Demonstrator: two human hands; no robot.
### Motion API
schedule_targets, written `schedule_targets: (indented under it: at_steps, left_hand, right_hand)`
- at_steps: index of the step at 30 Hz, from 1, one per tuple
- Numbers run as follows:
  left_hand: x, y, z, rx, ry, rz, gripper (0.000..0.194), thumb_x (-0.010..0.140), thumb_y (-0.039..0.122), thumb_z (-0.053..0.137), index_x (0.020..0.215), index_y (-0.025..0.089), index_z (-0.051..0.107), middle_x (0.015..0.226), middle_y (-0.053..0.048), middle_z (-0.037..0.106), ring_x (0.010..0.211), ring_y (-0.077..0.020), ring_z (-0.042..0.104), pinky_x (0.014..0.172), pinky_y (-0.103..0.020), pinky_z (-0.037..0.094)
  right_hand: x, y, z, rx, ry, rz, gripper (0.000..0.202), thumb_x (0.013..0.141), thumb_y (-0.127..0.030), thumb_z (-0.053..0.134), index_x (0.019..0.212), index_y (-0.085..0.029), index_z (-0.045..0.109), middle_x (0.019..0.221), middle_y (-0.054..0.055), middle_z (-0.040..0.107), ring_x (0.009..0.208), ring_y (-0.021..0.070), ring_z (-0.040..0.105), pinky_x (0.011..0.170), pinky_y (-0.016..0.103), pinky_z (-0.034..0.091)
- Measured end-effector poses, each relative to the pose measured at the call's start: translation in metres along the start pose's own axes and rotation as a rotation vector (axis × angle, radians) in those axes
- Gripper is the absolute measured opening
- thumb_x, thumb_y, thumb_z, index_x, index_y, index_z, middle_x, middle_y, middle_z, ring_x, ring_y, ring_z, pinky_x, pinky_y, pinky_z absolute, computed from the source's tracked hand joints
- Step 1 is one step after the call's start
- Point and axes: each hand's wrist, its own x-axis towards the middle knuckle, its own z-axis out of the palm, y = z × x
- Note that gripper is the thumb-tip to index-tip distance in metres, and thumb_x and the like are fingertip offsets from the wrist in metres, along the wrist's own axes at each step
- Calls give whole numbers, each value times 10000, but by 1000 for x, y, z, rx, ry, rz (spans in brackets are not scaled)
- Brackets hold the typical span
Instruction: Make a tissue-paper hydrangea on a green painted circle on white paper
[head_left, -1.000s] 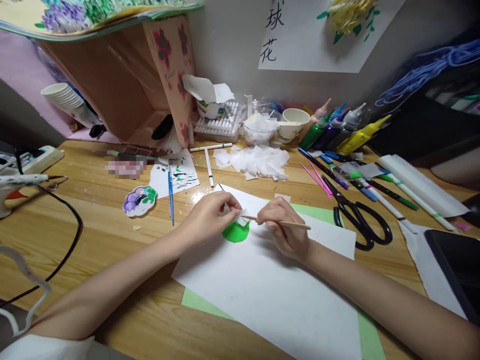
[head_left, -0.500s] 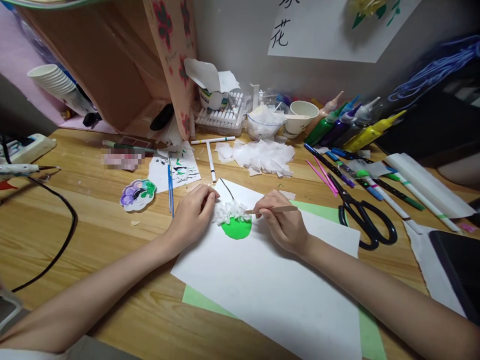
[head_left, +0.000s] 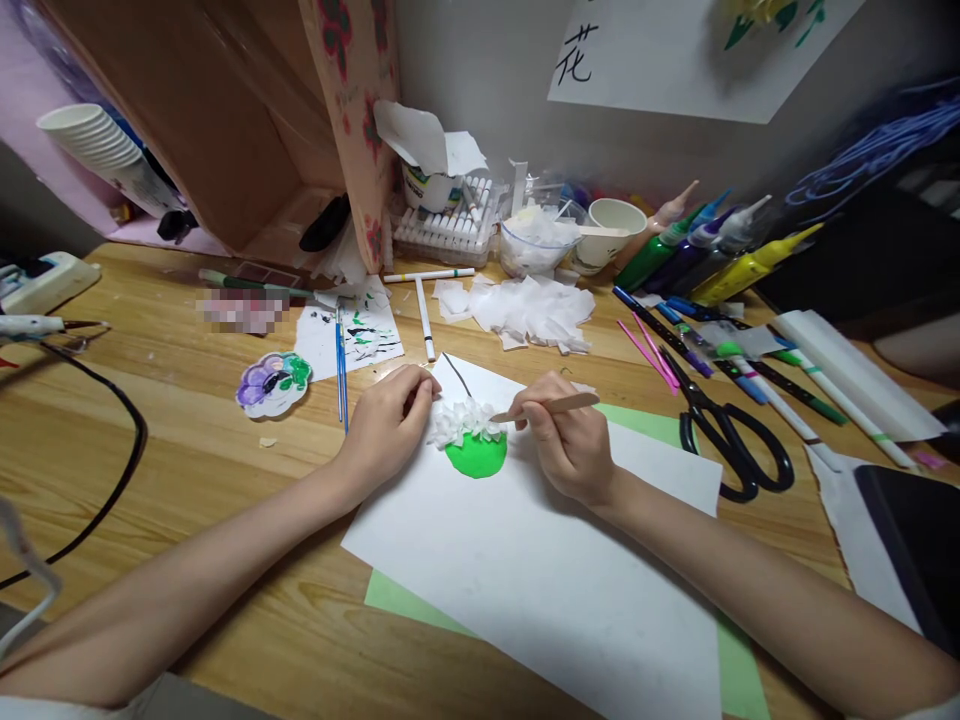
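My right hand [head_left: 574, 440] pinches a flat wooden craft stick [head_left: 551, 406], its left tip touching a row of ruffled white paper bits [head_left: 465, 422]. These bits stand along the upper edge of a bright green round piece [head_left: 477, 457] on the white paper sheet [head_left: 570, 580]. A thin dark line [head_left: 457, 375] runs up from the bits. On the left edge of the sheet rests my left hand [head_left: 394, 420], fingers curled, close beside the white bits; whatever is inside the fingers is hidden. Pale green paper [head_left: 416, 603] shows from under the sheet.
Torn white paper pieces [head_left: 532, 310] lie beyond the hands, before a plastic bowl [head_left: 536, 245] and a paper cup [head_left: 606, 240]. Black-handled scissors [head_left: 724, 440] and markers lie right. A flower-shaped paint palette [head_left: 274, 385] and blue brushes [head_left: 341, 370] are left.
The view has shifted slightly. The craft stick has tilted a little, its right end a bit higher; its tip stays at the white paper bits. My left hand keeps its place.
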Motion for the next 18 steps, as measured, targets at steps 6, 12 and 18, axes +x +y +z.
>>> schedule_targets:
  at_steps: [6,12,18]
  left_hand:
    - [1,-1,0,-4,-2,-1,195,897,220,391,795,189,554,795,-4,605,743,-143,542,674,-268,373]
    - [1,0,0,12,-2,6,210,898,231,377,789,189,552,789,-11,600,728,-148,534,660,-276,368]
    - [0,1,0,20,3,3,245,906,267,352,786,192,552,791,-20,610,736,-158,545,659,-280,378]
  right_hand:
    - [-3,3,-2,7,14,-46,167,906,-104,378,846,-197,503,687,19,548,650,151,462,615,297,391]
    - [5,0,4,-47,-90,-50,131,904,-112,410,846,-198,491,711,27,577,657,159,458,629,297,401]
    - [7,-4,5,-32,-122,-36,131,904,-135,422,828,-203,504,707,31,589,660,168,467,627,299,415]
